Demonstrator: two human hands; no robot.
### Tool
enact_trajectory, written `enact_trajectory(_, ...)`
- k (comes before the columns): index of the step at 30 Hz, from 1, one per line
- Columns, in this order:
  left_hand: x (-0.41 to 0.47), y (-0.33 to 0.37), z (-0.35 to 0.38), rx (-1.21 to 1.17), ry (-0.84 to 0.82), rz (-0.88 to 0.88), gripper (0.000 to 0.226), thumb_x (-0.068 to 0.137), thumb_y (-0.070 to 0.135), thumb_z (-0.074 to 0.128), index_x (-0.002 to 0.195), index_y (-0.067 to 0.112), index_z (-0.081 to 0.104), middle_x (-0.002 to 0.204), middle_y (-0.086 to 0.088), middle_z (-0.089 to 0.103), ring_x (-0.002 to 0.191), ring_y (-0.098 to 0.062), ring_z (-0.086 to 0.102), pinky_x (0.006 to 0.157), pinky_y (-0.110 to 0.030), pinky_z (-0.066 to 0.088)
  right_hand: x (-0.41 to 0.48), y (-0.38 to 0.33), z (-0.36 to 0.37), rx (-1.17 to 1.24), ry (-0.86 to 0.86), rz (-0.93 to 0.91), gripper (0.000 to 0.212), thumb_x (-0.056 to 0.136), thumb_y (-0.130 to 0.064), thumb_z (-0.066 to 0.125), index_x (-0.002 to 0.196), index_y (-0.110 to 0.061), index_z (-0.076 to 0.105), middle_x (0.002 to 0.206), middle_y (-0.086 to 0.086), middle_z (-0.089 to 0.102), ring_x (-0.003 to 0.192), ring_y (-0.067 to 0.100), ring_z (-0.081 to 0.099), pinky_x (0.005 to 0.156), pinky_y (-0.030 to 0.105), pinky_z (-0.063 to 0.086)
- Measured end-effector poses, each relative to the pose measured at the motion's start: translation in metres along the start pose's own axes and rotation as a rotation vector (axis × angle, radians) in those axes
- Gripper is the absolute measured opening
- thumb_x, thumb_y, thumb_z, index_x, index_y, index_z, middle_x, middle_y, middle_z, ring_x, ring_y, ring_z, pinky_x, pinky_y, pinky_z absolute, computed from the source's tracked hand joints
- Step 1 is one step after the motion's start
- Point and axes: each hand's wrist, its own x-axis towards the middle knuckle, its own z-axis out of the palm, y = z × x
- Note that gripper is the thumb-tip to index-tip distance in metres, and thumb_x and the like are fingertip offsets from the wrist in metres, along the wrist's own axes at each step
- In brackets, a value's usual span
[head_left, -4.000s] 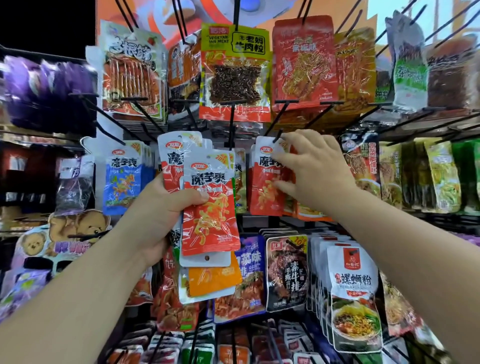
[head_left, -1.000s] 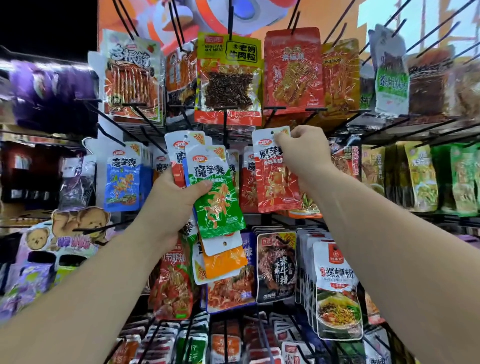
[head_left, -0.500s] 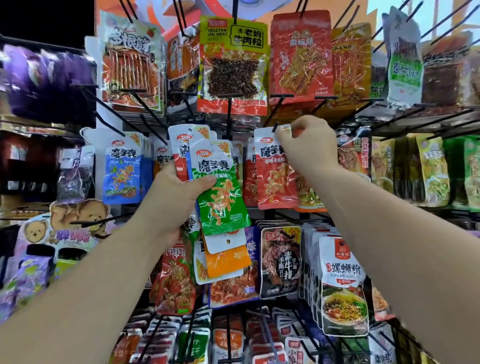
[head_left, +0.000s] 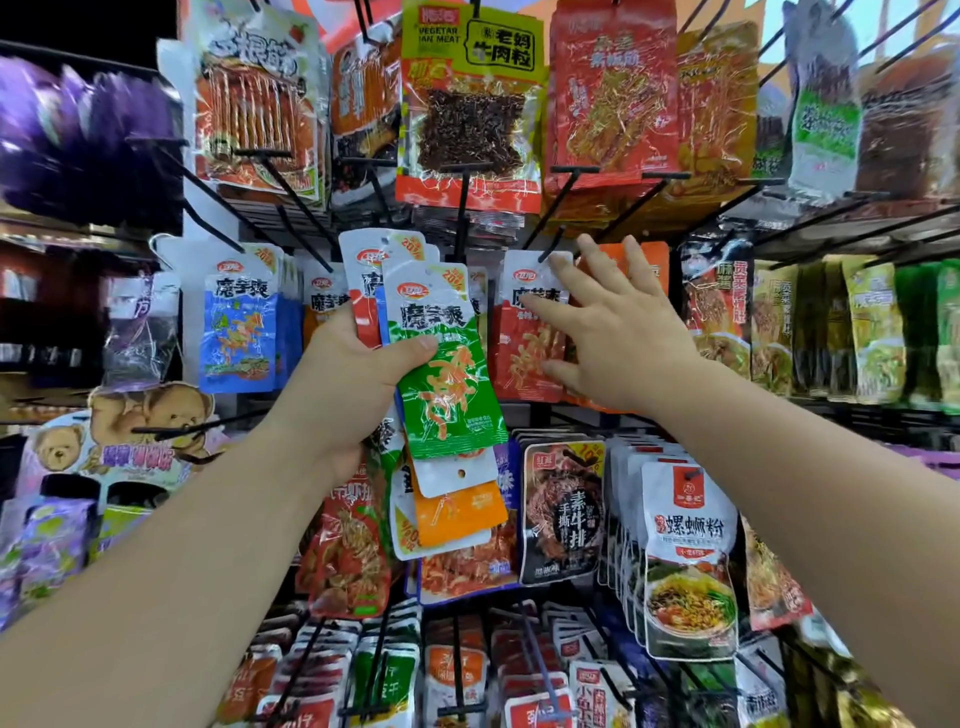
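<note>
At the middle of the snack rack, near the camera, the left hand (head_left: 353, 384) grips a fanned bundle of flat packets, its thumb curled across the front of the green packet (head_left: 447, 384) that lies on top. Behind that one a red-and-white packet (head_left: 363, 280) sticks up, and below it an orange packet (head_left: 457, 512) hangs upside down (its punched white header points at the floor). Just right of the bundle, a red packet (head_left: 524, 338) hangs on a black peg (head_left: 550, 247). The right hand (head_left: 618, 338) lies over its right half with fingers straight and spread, fingertips at the white header and thumb low on the red part; whether it presses the packet cannot be told. Orange packets (head_left: 654, 265) show behind its fingers. Farther left hang blue packets (head_left: 239, 327) of the same brand, and beyond them a card printed with bears (head_left: 150, 415). Above the hands hangs a yellow-topped packet (head_left: 470, 109) of dark shreds. Below the right forearm hang a black packet (head_left: 563, 512) and a white noodle packet (head_left: 688, 561).
</note>
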Motion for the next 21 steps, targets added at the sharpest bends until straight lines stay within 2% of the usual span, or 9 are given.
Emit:
enact_trajectory(6,0.000,0.000,-0.001,-0.003,0.000,-0.006,0.022,0.097,0.006,0.069,0.115,0.019,0.067,0.105,-0.002,0.080,0.096,-0.023,0.078,0.085,-0.044,0.063,0.008,-0.005,-0.002,-0.220,-0.231,-0.038,0.073,0.100,-0.074,0.019,0.163,-0.044,0.001,0.174,0.001,0.003,0.155,0.038,-0.024,0.113,0.072,-0.023)
enact_trajectory(8,0.000,0.000,-0.002,-0.007,0.000,0.001,0.020,0.097,0.005,0.069,0.111,0.019,0.068,0.102,-0.002,0.081,0.093,-0.022,0.078,0.082,-0.042,0.064,0.009,-0.005,-0.006,-0.225,-0.245,-0.042,0.071,0.100,-0.073,0.019,0.163,-0.044,0.004,0.174,0.000,0.005,0.156,0.037,-0.023,0.113,0.072,-0.024)
enact_trajectory(10,0.000,-0.001,-0.002,-0.011,0.000,0.008,0.019,0.097,0.005,0.069,0.108,0.020,0.067,0.100,-0.001,0.081,0.092,-0.021,0.078,0.078,-0.038,0.065,0.008,-0.007,-0.009,-0.150,-0.169,-0.050,0.063,0.104,-0.066,0.023,0.161,-0.040,0.024,0.172,0.003,0.019,0.159,0.037,-0.010,0.118,0.071,-0.016)
enact_trajectory(12,-0.002,-0.001,-0.002,-0.023,-0.001,0.015,0.020,0.097,0.005,0.069,0.110,0.020,0.067,0.101,-0.001,0.081,0.093,-0.021,0.078,0.077,-0.037,0.065,0.002,-0.018,-0.013,0.109,0.129,-0.040,0.048,0.107,-0.050,0.034,0.140,-0.026,0.060,0.149,0.010,0.056,0.151,0.039,0.031,0.124,0.062,0.015)
enact_trajectory(14,-0.004,0.001,-0.002,-0.049,0.009,0.029,0.022,0.097,0.004,0.068,0.114,0.019,0.066,0.102,-0.001,0.081,0.093,-0.020,0.078,0.076,-0.036,0.065,-0.006,-0.035,-0.028,0.593,0.430,0.081,0.041,0.106,-0.042,0.042,0.111,-0.015,0.072,0.107,0.005,0.071,0.110,0.027,0.061,0.098,0.038,0.045)
enact_trajectory(15,-0.005,0.003,-0.002,-0.071,0.025,0.038,0.024,0.097,0.003,0.068,0.117,0.017,0.066,0.103,-0.002,0.081,0.093,-0.020,0.078,0.075,-0.035,0.065,-0.010,-0.046,-0.038,0.836,0.442,0.175,0.037,0.105,-0.045,0.047,0.107,-0.017,0.071,0.096,-0.001,0.068,0.093,0.018,0.060,0.082,0.029,0.045)
enact_trajectory(17,-0.009,0.006,-0.003,-0.121,0.074,0.058,0.028,0.097,0.003,0.068,0.122,0.013,0.064,0.104,-0.004,0.080,0.093,-0.022,0.078,0.073,-0.036,0.064,-0.018,-0.070,-0.055,1.210,0.263,0.321,0.037,0.097,-0.054,0.062,0.116,-0.022,0.065,0.091,-0.006,0.063,0.081,0.006,0.058,0.068,0.019,0.042)
enact_trajectory(19,-0.015,0.007,-0.003,-0.134,0.111,0.072,0.025,0.097,0.003,0.068,0.118,0.013,0.064,0.098,-0.003,0.080,0.088,-0.021,0.078,0.071,-0.034,0.064,-0.024,-0.089,-0.060,1.444,0.108,0.372,0.054,0.088,-0.058,0.072,0.127,-0.024,0.060,0.094,-0.005,0.061,0.083,0.006,0.059,0.067,0.020,0.043)
enact_trajectory(21,-0.023,0.005,-0.003,-0.130,0.138,0.067,0.018,0.097,0.003,0.068,0.108,0.016,0.064,0.089,0.001,0.079,0.083,-0.018,0.078,0.066,-0.031,0.063,-0.030,-0.103,-0.061,1.570,0.083,0.393,0.057,0.084,-0.055,0.078,0.129,-0.025,0.059,0.095,-0.006,0.056,0.084,0.007,0.056,0.066,0.021,0.045)
